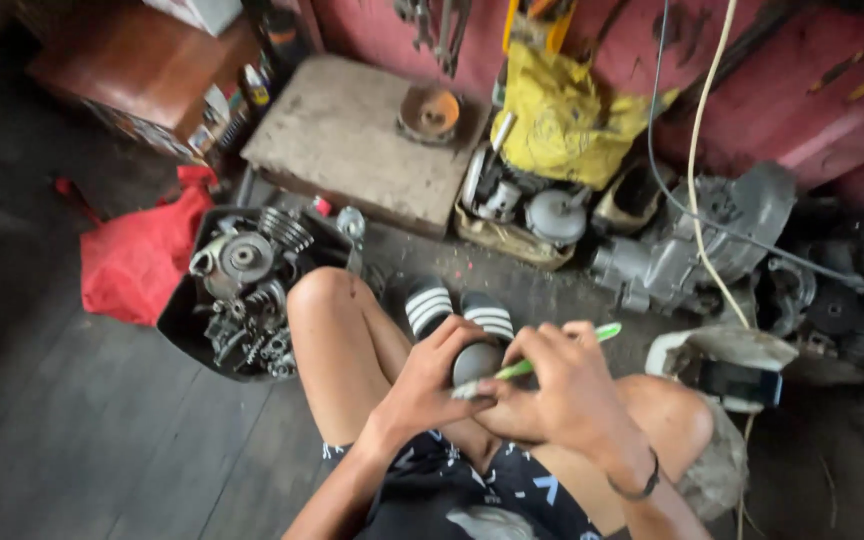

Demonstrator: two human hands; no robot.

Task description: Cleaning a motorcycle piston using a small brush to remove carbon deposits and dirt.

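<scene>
Held over the knees, the small grey metal part sits cupped in the left hand while the right hand grips a slim green plastic brush; a slack grip could drop it among the scattered engine pieces.

We see a black tub of engine parts beside a red bag, a yellow bag against the red wall, a grey engine casing, a worn wooden block, a dark plank floor

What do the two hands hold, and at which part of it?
The right hand grips a green toothbrush around its handle's middle. The left hand touches its head end; whether it grips cannot be told.
</scene>
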